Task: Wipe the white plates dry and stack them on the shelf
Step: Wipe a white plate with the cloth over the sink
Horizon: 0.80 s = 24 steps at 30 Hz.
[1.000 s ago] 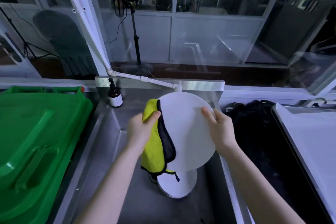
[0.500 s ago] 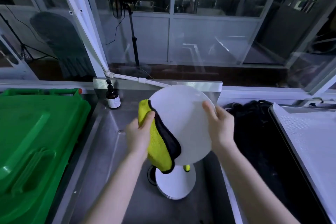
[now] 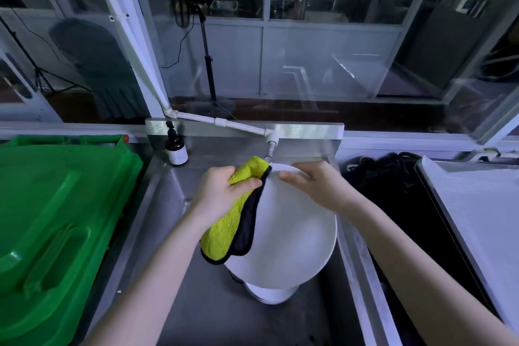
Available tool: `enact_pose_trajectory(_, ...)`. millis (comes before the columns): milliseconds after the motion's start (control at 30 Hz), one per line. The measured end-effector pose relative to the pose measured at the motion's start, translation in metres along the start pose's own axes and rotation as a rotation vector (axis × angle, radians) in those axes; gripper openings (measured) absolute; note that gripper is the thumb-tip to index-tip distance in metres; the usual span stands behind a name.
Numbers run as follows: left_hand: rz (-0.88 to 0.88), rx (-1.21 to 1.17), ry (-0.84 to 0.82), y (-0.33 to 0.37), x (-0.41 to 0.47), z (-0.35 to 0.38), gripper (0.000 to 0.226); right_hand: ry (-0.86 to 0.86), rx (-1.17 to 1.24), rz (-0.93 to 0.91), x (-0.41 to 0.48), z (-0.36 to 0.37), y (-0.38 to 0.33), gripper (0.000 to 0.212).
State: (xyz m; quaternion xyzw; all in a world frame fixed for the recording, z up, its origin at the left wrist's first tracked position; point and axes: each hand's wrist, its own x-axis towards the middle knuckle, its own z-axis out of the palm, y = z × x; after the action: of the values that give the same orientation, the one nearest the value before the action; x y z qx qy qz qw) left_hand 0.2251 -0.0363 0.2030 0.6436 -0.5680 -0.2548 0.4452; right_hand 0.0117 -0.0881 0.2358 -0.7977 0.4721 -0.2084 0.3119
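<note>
I hold a large white plate tilted above the steel sink. My left hand grips a yellow cloth with a black edge against the plate's left rim. At the far top edge of the plate, my right hand grips the rim, thumb on the near face. Under the held plate, a stack of white plates lies on the sink floor, mostly hidden.
A green bin lid fills the left side. A brown pump bottle stands at the sink's back left corner, and a white tap pipe ends just above the plate. A dark bag and a grey tray lie to the right.
The plate has tipped flatter and lower. My right hand moved from the plate's right side to its far top edge. My left hand shifted the cloth up toward the top left rim.
</note>
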Motion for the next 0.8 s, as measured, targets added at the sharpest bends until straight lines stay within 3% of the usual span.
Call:
enact_pose_trajectory(100, -0.042, -0.032, -0.05, 0.0, 0.003, -0.002, 0.045, 0.096, -0.051, -0.088, 0.0, 0.003, -0.003, 0.051)
enact_pose_trajectory(167, -0.16, -0.141, 0.028, -0.004, -0.005, 0.001, 0.045, 0.167, 0.017, -0.055, -0.002, 0.0, 0.0, 0.053)
enact_pose_trajectory(300, -0.538, -0.499, 0.357, -0.008, -0.035, 0.031, 0.042, 0.505, 0.483, 0.241, -0.011, 0.013, 0.01, 0.057)
enact_pose_trajectory(367, -0.628, -0.51, 0.423, -0.009, -0.037, 0.039, 0.042, 0.6, 0.677, 0.35, -0.017, 0.029, 0.013, 0.059)
enact_pose_trajectory(533, -0.378, -0.332, 0.128, -0.012, -0.021, 0.011, 0.031, 0.465, 0.501, 0.276, -0.023, 0.015, 0.023, 0.061)
enact_pose_trajectory(667, -0.2, -0.123, -0.023, -0.007, -0.006, 0.004, 0.038, 0.258, 0.263, 0.155, -0.009, -0.02, 0.01, 0.057)
enact_pose_trajectory(800, -0.022, 0.019, -0.183, 0.004, 0.013, 0.008, 0.052, 0.024, 0.016, 0.001, -0.009, -0.005, -0.002, 0.051)
